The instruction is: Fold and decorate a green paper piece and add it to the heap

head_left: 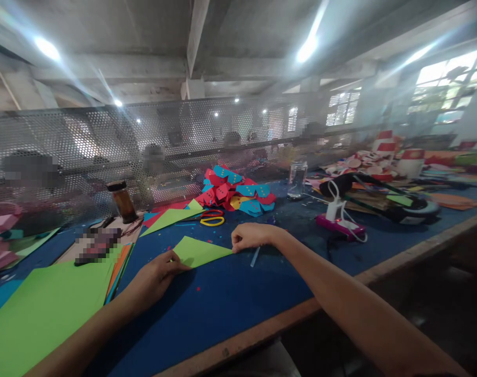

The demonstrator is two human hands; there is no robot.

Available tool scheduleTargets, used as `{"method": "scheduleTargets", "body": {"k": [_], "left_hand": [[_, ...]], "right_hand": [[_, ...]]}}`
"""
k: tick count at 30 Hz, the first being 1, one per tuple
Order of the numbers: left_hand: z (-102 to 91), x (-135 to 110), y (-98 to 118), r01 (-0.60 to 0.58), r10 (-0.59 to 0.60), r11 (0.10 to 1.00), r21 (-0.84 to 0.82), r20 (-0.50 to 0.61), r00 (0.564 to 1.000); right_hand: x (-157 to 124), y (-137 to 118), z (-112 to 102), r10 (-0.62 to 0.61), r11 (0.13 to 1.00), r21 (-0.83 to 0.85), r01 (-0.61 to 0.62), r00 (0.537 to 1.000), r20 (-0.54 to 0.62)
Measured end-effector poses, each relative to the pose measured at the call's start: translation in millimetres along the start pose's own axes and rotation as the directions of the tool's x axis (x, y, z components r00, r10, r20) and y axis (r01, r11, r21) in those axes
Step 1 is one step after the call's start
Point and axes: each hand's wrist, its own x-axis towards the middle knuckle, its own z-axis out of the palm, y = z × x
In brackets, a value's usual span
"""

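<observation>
A light green sheet of paper point(199, 253), which looks folded to a pointed shape, lies on the blue tabletop point(222, 303) in front of me. My left hand point(157, 275) holds its left end, with the fingers together on the lower edge. At the narrow right tip, my right hand point(254, 236) is closed on the paper with curled fingers. Just behind are scissors point(212, 218) with red and yellow handles, beside more green paper point(169, 218). A small clear strip point(255, 257) lies below my right hand.
A stack of green sheets point(53, 303) lies at left, a phone-like dark object point(99, 246) and brown jar point(122, 201) behind it. Red and blue folded pieces point(238, 191) are heaped ahead. A glass jar point(297, 180), purple power strip point(340, 228) and dark fan-like object point(399, 201) stand right.
</observation>
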Motion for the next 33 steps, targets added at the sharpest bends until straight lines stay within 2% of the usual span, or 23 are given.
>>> {"method": "scheduleTargets", "body": {"k": [17, 21, 24, 26, 29, 31, 33], "left_hand": [[-0.1, 1, -2, -0.015, 0.015, 1.000, -0.011, 0.012, 1.000], [0.3, 1, -3, -0.017, 0.017, 1.000, -0.001, 0.012, 1.000], [0.7, 1, -1, 0.002, -0.002, 1.000, 0.004, 0.005, 1.000], [0.5, 2, 1, 0.024, -0.024, 1.000, 0.006, -0.003, 1.000], [-0.4, 2, 6, 0.043, -0.043, 0.999, 0.003, -0.007, 0.999], [-0.5, 3, 7, 0.039, -0.039, 0.999, -0.010, -0.013, 0.999], [0.3, 3, 6, 0.025, -0.025, 0.999, -0.020, -0.024, 0.999]], "right_hand": [[-8, -3, -6, -0.021, 1.000, 0.007, 0.021, 1.000, 0.023], [-13, -12, -15, -0.022, 1.000, 0.005, 0.022, 0.999, -0.049], [-10, -32, -17, -0.059, 0.998, 0.007, 0.061, 0.987, -0.150], [-7, -50, -16, -0.132, 0.991, -0.066, 0.120, 0.966, -0.222], [-12, -76, -15, -0.297, 0.930, -0.299, 0.213, 0.916, -0.270], [-24, -90, -18, -0.315, 0.877, -0.459, 0.140, 0.889, -0.331], [-38, -100, -19, -0.332, 0.845, -0.527, 0.091, 0.862, -0.383]]}}
